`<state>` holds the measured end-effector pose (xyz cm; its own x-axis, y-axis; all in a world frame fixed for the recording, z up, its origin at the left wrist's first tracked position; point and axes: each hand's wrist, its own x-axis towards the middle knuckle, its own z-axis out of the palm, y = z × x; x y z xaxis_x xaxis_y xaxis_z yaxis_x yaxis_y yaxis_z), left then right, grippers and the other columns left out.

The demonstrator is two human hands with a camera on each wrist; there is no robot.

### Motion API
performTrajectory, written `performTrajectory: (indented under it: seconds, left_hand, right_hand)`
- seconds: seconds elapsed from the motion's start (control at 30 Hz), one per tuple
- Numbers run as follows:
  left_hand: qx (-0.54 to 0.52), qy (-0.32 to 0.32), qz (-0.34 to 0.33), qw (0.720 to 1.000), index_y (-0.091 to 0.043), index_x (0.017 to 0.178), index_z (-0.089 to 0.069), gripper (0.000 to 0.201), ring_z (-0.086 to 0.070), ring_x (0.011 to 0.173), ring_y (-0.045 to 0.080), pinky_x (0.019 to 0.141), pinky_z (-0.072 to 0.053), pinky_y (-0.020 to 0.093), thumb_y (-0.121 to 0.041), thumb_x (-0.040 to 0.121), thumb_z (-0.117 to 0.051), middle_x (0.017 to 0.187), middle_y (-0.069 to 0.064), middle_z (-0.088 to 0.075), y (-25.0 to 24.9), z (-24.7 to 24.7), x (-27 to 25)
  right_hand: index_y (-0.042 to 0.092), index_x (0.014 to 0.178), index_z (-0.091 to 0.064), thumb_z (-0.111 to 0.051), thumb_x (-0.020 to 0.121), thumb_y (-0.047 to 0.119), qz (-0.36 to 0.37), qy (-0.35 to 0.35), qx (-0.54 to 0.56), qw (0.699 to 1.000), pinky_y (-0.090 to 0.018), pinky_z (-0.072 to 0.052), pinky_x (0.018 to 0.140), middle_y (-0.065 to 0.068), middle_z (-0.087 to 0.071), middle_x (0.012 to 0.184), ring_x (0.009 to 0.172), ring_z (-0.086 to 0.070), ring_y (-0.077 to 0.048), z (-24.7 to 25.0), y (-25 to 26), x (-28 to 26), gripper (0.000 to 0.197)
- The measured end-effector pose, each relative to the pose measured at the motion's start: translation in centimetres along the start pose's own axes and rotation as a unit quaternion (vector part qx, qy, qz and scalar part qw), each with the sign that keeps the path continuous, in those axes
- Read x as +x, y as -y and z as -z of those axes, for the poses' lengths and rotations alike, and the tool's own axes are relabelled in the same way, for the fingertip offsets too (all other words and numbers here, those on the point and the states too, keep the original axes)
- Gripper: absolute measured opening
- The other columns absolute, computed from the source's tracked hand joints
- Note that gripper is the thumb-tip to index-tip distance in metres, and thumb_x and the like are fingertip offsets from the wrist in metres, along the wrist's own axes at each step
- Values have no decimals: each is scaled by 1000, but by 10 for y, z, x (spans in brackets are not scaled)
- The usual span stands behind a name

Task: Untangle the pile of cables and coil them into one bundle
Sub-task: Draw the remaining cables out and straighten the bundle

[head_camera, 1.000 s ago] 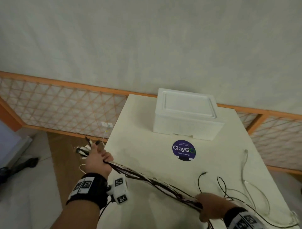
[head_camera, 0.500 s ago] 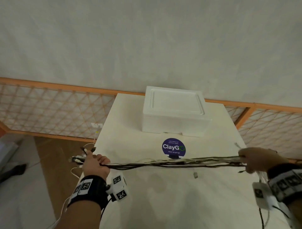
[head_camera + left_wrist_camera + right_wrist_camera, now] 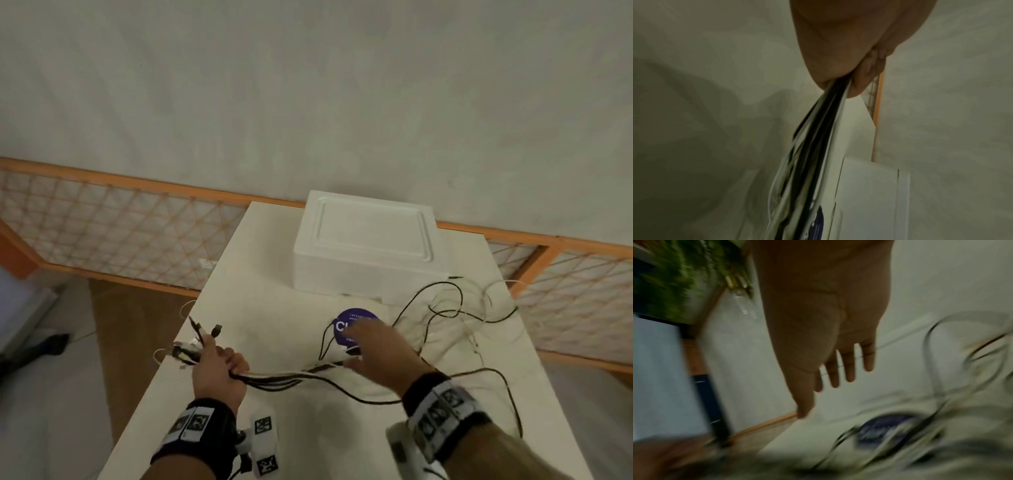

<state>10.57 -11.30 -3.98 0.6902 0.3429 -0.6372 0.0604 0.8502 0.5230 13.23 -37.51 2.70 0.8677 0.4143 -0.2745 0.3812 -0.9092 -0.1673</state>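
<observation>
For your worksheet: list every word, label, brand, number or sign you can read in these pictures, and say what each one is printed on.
"Cl": white letters on the round dark blue sticker on the white table; the open right hand covers the rest.
Small print on the same sticker: too small to read.
Black-and-white square marker tags on the wrist bands: patterns only, no words.
White foam box: no text visible.
</observation>
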Motion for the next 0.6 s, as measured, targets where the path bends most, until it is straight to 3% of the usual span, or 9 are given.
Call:
performTrajectory:
  seconds: [0.1, 0.2, 0.3, 0.37, 0.5, 0.57, 0.6]
  left_hand:
    - [-1, 20, 11, 1000, -20, 63, -29, 46, -24, 31, 7, 32, -19, 16, -45, 97, -46, 42, -8, -27, 7, -14, -11]
    - [0, 38, 7, 999, -21, 63, -29, 45, -25, 30, 6, 31, -19, 15, -45, 96, -47, 41, -8, -28, 0, -22, -17]
    - [-24, 43, -10, 999, -22, 62, -28, 46, -25, 31, 5, 32, -19, 16, -47, 95, -47, 42, -9, -27, -24, -17, -13]
    - [-48, 36, -26, 998, -23, 62, -28, 46, -24, 33, 5, 34, -18, 16, -49, 94, -47, 45, -10, -27, -47, -10, -7]
    - [-92, 18, -47, 994, -24, 63, -32, 43, -22, 36, 4, 37, -16, 16, -50, 94, -46, 49, -10, -27, -80, 4, 2]
    - [-98, 7, -58, 993, -25, 64, -33, 41, -22, 37, 4, 38, -16, 15, -50, 94, -45, 50, -10, -27, -89, 11, 6]
    - [-99, 3, -59, 993, -26, 65, -33, 40, -22, 38, 4, 38, -16, 15, -50, 94, -45, 51, -10, -27, -92, 14, 7]
  right_hand:
    - [22, 133, -40, -61, 82, 31, 106, 57, 78, 990, -40, -41, 95, -7, -57, 125, 112, -54, -28, -43, 81, 10, 55]
    - [18, 116, -43, -49, 79, 8, 52, 53, 18, 997, -39, -38, 87, -11, -65, 107, 98, -61, -34, -62, 78, 10, 38]
    - [23, 112, -49, -42, 82, 12, -27, 74, -51, 996, -35, -32, 91, -3, -66, 108, 105, -60, -29, -64, 10, -7, 32]
    - [28, 114, -53, -42, 86, 23, -98, 86, -64, 989, -36, -29, 97, 3, -64, 113, 113, -57, -23, -70, -50, -31, 30]
    - [39, 126, -46, -43, 83, 33, -236, 122, -144, 953, -53, -10, 111, 14, -55, 126, 124, -47, -9, -61, -131, -91, 43]
    - [45, 117, -48, -50, 76, 43, -301, 166, -118, 932, -58, -8, 109, 16, -56, 122, 123, -46, -7, -48, -155, -120, 41]
    - [44, 104, -52, -50, 73, 48, -350, 184, -123, 910, -57, -13, 108, 15, -58, 113, 118, -50, -8, -50, -185, -134, 31]
